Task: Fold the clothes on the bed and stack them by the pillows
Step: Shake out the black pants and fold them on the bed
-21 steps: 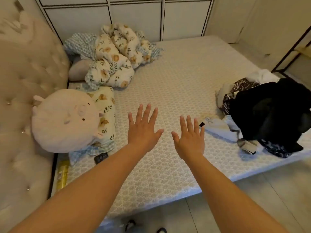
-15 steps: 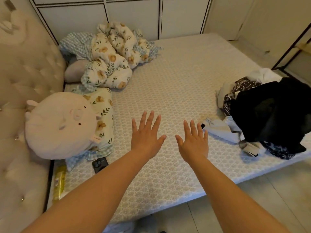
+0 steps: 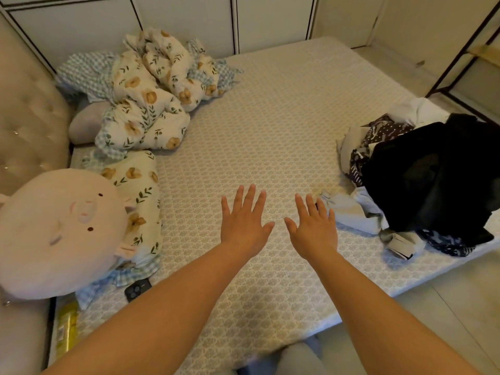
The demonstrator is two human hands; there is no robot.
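Observation:
A heap of unfolded clothes [image 3: 430,177], mostly black with white and patterned pieces, lies at the bed's right edge. A light grey garment [image 3: 351,212] spills from it toward the middle. My left hand [image 3: 243,223] and my right hand [image 3: 313,228] are stretched out side by side over the bare mattress [image 3: 270,131], fingers spread and straight, holding nothing. The right hand is just left of the grey garment, apart from it. A floral pillow [image 3: 140,201] lies at the left by the headboard.
A round pink pig plush [image 3: 59,231] rests on the pillow. A crumpled floral quilt [image 3: 151,93] fills the far left corner. A dark phone [image 3: 137,289] and a yellow bottle [image 3: 66,328] lie near the left front edge. A black metal rack [image 3: 465,50] stands at right.
Both hands have stayed spread over the mattress; the view has shifted slightly, so the hands sit lower and the clothes heap appears a little closer.

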